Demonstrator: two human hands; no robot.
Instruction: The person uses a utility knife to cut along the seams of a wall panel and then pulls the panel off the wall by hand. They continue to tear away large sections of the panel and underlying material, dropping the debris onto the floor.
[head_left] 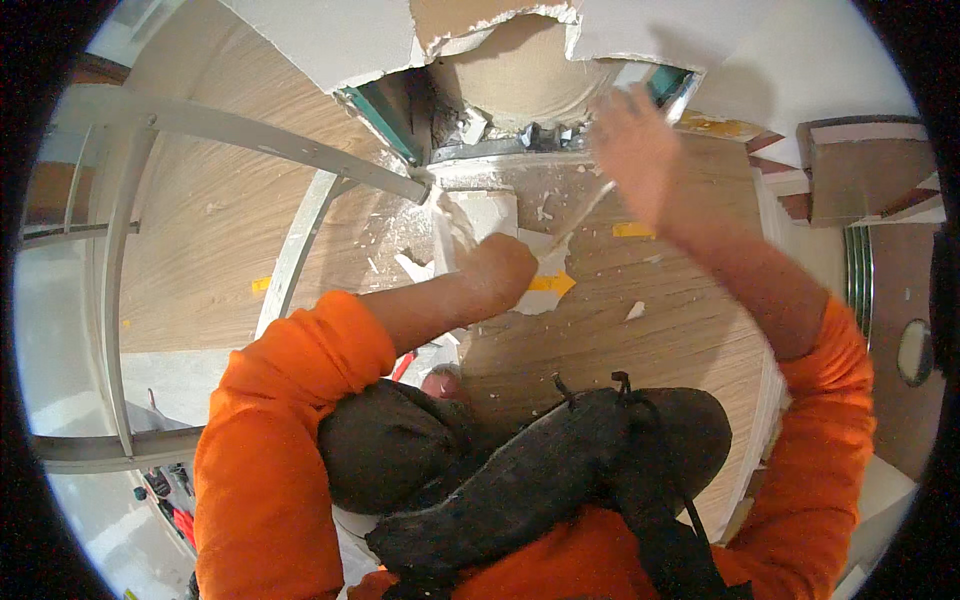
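My left hand (500,274) is closed in a loose fist low over the floor, its back toward me. The fingers are hidden, so what it grips, if anything, does not show. White broken plasterboard pieces (490,208) lie behind and beside it. A thin pale strip (582,217) slants between the two hands; I cannot tell whether either holds it. My right hand (635,145) is raised by the right side of a ragged hole (520,75) in the plasterboard wall. Blurred by motion, its fingers look stretched out and apart.
Rubble and dust lie along the hole's lower edge, with green-faced board (385,125) at its left. A metal ladder or stand (290,150) reaches in from the left. Yellow tape marks (632,230) and white scraps dot the wood-look floor. My bent knees (400,445) are close below.
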